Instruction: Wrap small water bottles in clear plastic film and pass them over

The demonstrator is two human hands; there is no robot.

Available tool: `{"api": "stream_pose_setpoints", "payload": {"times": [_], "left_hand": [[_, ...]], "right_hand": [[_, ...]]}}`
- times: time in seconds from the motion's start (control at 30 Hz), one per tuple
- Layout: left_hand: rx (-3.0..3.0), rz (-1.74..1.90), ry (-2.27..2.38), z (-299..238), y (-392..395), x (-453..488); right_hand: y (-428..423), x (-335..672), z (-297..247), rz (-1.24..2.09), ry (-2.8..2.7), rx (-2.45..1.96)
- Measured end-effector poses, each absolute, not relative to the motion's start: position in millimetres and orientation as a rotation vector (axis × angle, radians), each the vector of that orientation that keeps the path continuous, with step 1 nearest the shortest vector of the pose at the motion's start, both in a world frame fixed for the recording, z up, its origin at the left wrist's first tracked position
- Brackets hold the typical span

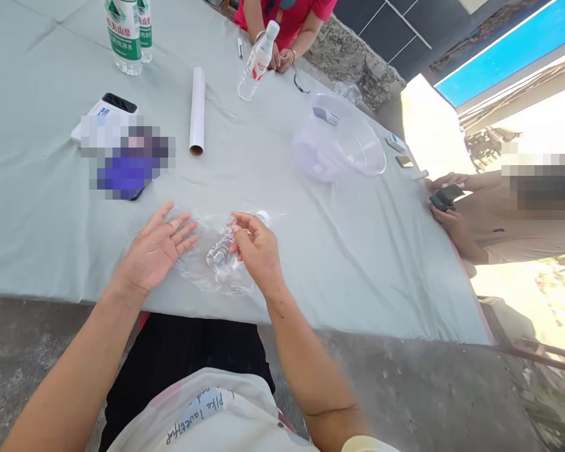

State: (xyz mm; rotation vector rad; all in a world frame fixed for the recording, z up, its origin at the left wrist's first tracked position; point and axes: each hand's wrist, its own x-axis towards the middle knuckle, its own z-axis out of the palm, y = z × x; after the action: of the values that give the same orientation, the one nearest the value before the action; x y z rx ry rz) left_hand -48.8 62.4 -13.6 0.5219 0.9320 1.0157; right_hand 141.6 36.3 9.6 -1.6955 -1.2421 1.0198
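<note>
A small clear plastic bottle (222, 251) with a white cap lies on its side on a sheet of clear plastic wrap (202, 273) near the table's front edge. My right hand (257, 248) rests over the bottle, fingers curled and pinching at the wrap on top of it. My left hand (157, 248) is flat and spread, palm down, on the left part of the wrap, just left of the bottle.
On the grey-green tablecloth (311, 251) are a white roll (197, 110), a clear bowl (339, 141), water bottles (125, 34) at the back left and a white device (104, 108). A person in red holds a bottle (258, 59). Another person's hands (445, 204) hold a phone at right.
</note>
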Motion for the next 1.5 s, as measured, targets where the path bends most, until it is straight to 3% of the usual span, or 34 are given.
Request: {"api": "stream_pose_setpoints", "payload": {"times": [0.23,0.3,0.37,0.5,0.83,1.1,1.2,1.37,1.5], "left_hand": [[1.071,1.703,1.301,17.2,66.5,-86.2],[1.513,1.561,1.352,20.8,72.7,-73.3],[1.925,1.109,1.336,17.6,89.2,-53.7],[2.165,0.399,1.276,8.2,138.9,-14.8],[1.552,0.376,1.382,16.7,208.5,4.5],[1.528,0.751,1.671,39.0,193.0,-44.9],[1.944,0.541,1.545,52.9,181.3,-33.4],[2.314,-0.172,1.373,34.5,179.9,3.8],[2.368,-0.076,1.43,15.5,188.2,6.8]], "right_hand": [[71.5,107.3,13.9,0.85,-1.696,-1.734],[65.9,109.5,9.6,0.812,-1.674,-1.705],[56.9,115.7,3.7,0.73,-1.666,-1.662],[38.9,129.8,-7.7,0.623,-1.682,-1.585],[33.9,141.8,-8.3,0.571,-2.037,-1.463],[46.7,126.8,-1.0,0.527,-2.428,-1.52],[48.8,125.4,2.5,0.51,-2.495,-1.531],[42.7,130.9,8.1,0.404,-2.62,-1.509],[30.3,140.5,17.0,0.162,-2.936,-1.377]]}}
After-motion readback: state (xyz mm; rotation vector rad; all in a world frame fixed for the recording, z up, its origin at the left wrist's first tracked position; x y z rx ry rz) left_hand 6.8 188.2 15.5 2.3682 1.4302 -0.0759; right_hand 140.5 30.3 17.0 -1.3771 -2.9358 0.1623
